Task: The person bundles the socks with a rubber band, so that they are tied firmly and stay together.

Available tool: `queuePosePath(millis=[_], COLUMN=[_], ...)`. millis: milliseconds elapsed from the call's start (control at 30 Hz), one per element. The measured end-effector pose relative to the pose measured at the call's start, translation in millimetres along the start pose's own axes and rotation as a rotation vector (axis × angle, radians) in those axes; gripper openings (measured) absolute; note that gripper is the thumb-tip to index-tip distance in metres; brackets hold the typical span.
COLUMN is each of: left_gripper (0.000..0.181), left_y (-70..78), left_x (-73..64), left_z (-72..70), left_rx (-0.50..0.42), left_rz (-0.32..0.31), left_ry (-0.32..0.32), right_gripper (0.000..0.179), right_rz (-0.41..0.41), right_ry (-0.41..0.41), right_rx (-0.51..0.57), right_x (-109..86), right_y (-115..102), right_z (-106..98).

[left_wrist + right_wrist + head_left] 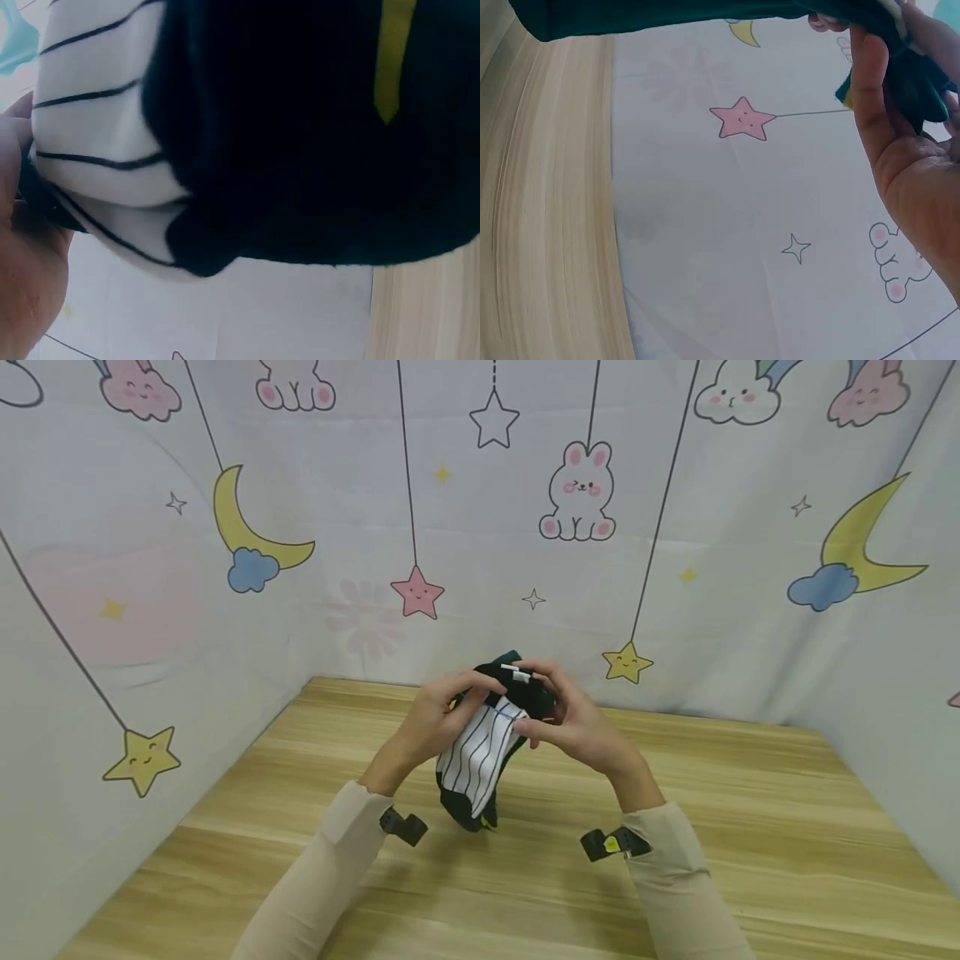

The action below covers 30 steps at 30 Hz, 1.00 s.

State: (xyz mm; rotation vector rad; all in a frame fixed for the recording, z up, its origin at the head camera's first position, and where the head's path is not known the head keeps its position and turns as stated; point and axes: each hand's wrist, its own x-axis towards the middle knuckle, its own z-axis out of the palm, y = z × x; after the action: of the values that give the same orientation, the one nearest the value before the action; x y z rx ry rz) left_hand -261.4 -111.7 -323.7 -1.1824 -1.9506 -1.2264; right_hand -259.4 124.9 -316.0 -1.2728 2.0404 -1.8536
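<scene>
In the head view, both hands hold a bundle of socks up above the table. A white sock with thin black stripes (480, 752) faces me, its black end hanging down. My left hand (441, 714) grips the bundle's upper left, thumb across the top. From the right, my right hand (581, 727) pinches the upper part between thumb and fingers. A small white piece (517, 675) shows on the dark fabric there. Dark cloth with a yellow mark (391, 64) fills much of the left wrist view. Dark green fabric (667, 10) stretches across the top of the right wrist view.
The wood-grain table (750, 827) lies beneath the hands. White cloth walls (480, 527) printed with stars, moons and rabbits stand at the back and both sides. A small dark camera (405, 827) is strapped to the left wrist, another camera (611, 843) to the right.
</scene>
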Motion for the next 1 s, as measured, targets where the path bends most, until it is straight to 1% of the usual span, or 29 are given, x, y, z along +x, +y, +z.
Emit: queuePosePath(millis=[100, 167, 233, 367, 433, 533, 633, 733, 867, 1000], left_gripper=[0.022, 0.023, 0.024, 0.028, 0.031, 0.034, 0.037, 0.037, 0.037, 0.037], left_y=[-0.6, 0.1, 0.5, 1.3, 1.9, 3.4, 4.9, 5.9, 5.6, 5.2], left_x=[1.2, 1.8, 2.1, 1.6, 1.4, 1.4, 1.8, 1.9, 1.4, 0.7], left_z=[-1.3, -1.9, -2.6, -4.5, -5.4, -5.8, -5.4, -5.6, -5.9, -6.2], left_rx=[0.011, 0.009, -0.002, -0.019, -0.019, -0.015, -0.017, -0.015, -0.019, -0.015], left_rz=[0.002, -0.005, -0.019, -0.048, -0.057, -0.073, -0.085, -0.090, -0.093, -0.095], left_ry=[0.011, 0.014, 0.011, 0.000, -0.003, -0.002, 0.002, 0.010, 0.013, 0.021], right_gripper=[0.073, 0.070, 0.062, 0.038, 0.031, 0.027, 0.023, 0.019, 0.014, 0.008], right_rz=[-0.022, -0.059, -0.113, -0.201, -0.227, -0.256, -0.268, -0.267, -0.255, -0.233], right_ry=[0.029, 0.044, 0.051, 0.066, 0.090, 0.145, 0.195, 0.223, 0.240, 0.236], right_rx=[0.002, -0.010, -0.036, -0.124, -0.158, -0.223, -0.288, -0.354, -0.399, -0.431], right_x=[0.9, 1.3, 1.5, 2.4, 2.9, 3.4, 3.3, 3.0, 3.1, 4.4], right_y=[0.1, 1.0, 2.6, 5.8, 6.6, 6.8, 6.6, 6.6, 5.8, 4.5], right_z=[1.5, 2.4, 3.0, 4.3, 5.8, 8.8, 10.7, 10.5, 10.3, 9.5])
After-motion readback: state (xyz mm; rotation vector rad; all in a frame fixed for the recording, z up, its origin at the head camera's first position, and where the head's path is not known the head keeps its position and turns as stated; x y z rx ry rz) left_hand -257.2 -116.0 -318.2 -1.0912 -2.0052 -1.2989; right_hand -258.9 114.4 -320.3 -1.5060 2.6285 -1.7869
